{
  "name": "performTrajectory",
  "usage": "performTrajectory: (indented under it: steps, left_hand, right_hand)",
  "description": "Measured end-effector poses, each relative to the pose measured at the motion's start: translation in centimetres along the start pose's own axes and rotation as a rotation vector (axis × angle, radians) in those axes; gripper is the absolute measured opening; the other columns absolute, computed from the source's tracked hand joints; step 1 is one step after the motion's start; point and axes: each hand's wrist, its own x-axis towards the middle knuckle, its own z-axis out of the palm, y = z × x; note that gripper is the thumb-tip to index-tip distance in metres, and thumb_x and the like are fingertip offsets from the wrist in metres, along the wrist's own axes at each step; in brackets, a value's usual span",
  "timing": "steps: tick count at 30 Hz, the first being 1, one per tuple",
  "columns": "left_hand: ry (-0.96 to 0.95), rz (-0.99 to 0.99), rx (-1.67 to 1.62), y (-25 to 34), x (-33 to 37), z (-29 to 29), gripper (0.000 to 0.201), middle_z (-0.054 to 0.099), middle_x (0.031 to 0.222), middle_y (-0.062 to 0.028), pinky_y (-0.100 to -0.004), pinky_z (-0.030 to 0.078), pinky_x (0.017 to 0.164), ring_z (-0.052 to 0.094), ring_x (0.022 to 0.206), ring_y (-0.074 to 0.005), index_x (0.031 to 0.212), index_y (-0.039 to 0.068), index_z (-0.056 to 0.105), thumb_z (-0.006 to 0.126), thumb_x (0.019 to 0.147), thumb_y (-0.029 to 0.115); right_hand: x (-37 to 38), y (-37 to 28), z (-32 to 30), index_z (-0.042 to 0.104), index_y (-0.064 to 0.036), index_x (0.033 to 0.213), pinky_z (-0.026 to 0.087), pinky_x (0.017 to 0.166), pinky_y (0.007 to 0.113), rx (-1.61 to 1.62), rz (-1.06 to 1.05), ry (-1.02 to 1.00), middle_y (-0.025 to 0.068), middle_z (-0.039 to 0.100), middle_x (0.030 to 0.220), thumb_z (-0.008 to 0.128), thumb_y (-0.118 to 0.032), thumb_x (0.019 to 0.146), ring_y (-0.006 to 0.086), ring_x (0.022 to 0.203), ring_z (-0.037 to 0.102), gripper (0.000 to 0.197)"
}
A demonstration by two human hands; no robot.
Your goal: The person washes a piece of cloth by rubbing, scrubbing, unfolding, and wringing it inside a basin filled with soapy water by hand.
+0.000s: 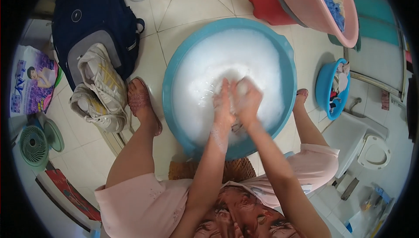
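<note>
A wide blue-green basin [170, 107] full of white suds [196, 67] stands on the floor between my legs. Both hands are over its middle, close together in the foam. My left hand [223, 105] is wet and streaked with lather, its fingers fairly straight and pointing away from me. Beside it, my right hand [248, 100] is curled and blurred by motion. Something small, wet and greyish [236, 127] shows between my wrists, but its kind cannot be made out. Foam hides whatever lies lower in the basin.
Dirty white sneakers [102, 78] rest against a dark blue backpack [89, 15] at left, near a green fan [34, 144]. A pink basin [314, 2] with clothes tilts at upper right. A small blue basin [323, 89] holds clothes near the toilet [374, 152].
</note>
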Motion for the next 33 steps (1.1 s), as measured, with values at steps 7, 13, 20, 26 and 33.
performTrajectory:
  steps: [7, 13, 20, 26, 33]
  left_hand:
    - [-0.076, 0.521, 0.781, 1.8, 1.2, -1.0, 0.023, 0.057, 0.092, -0.0039, -0.0332, 0.043, 0.073, 0.054, 0.084, -0.0174, 0.100, 0.007, 0.047, 0.045, 0.092, 0.028]
    - [-0.084, 0.103, 0.137, 0.2, 0.6, 0.1, 0.042, 0.054, 0.108, -0.0061, -0.0301, 0.043, 0.084, 0.051, 0.101, -0.0165, 0.113, 0.004, 0.048, 0.058, 0.085, 0.035]
    - [0.214, 0.499, 0.116, 1.1, 3.3, -2.5, 0.039, 0.053, 0.113, -0.0098, -0.0323, 0.040, 0.088, 0.051, 0.100, -0.0199, 0.114, 0.003, 0.048, 0.057, 0.083, 0.024]
    - [-0.010, 0.274, 0.269, 5.8, 8.1, -15.1, 0.046, 0.049, 0.119, -0.0098, -0.0347, 0.034, 0.096, 0.046, 0.109, -0.0215, 0.122, 0.002, 0.045, 0.048, 0.086, 0.031]
    - [0.052, 0.441, 0.402, 1.1, 5.6, -6.5, 0.045, 0.050, 0.116, -0.0092, -0.0313, 0.035, 0.097, 0.048, 0.107, -0.0208, 0.119, 0.003, 0.046, 0.041, 0.092, 0.039]
  right_hand:
    - [-5.4, -3.4, -1.2, 0.053, -0.0017, 0.063, 0.042, 0.051, 0.032, 0.280, -0.195, 0.045, 0.0141, 0.049, 0.056, 0.066, -0.027, 0.077, 0.0238, 0.050, 0.045, 0.031]
    - [2.9, 2.6, -0.4, 0.056, -0.0014, 0.067, 0.045, 0.057, 0.036, 0.227, 0.142, -0.097, 0.0185, 0.056, 0.063, 0.062, -0.039, 0.078, 0.0265, 0.056, 0.052, 0.039]
    - [3.7, 9.3, 6.8, 0.057, -0.0007, 0.095, 0.047, 0.077, 0.042, 0.232, 0.428, -0.206, 0.0247, 0.061, 0.087, 0.055, -0.027, 0.078, 0.0357, 0.081, 0.060, 0.031]
    - [4.0, 5.8, 6.1, 0.065, -0.0009, 0.091, 0.045, 0.084, 0.040, -0.078, -0.154, -0.954, 0.0196, 0.062, 0.096, 0.050, -0.018, 0.077, 0.0329, 0.090, 0.060, 0.027]
    - [-3.2, 6.1, 6.7, 0.057, 0.0033, 0.105, 0.028, 0.100, 0.049, 0.271, -0.095, -0.060, 0.0243, 0.041, 0.127, 0.047, -0.014, 0.081, 0.0398, 0.121, 0.035, 0.032]
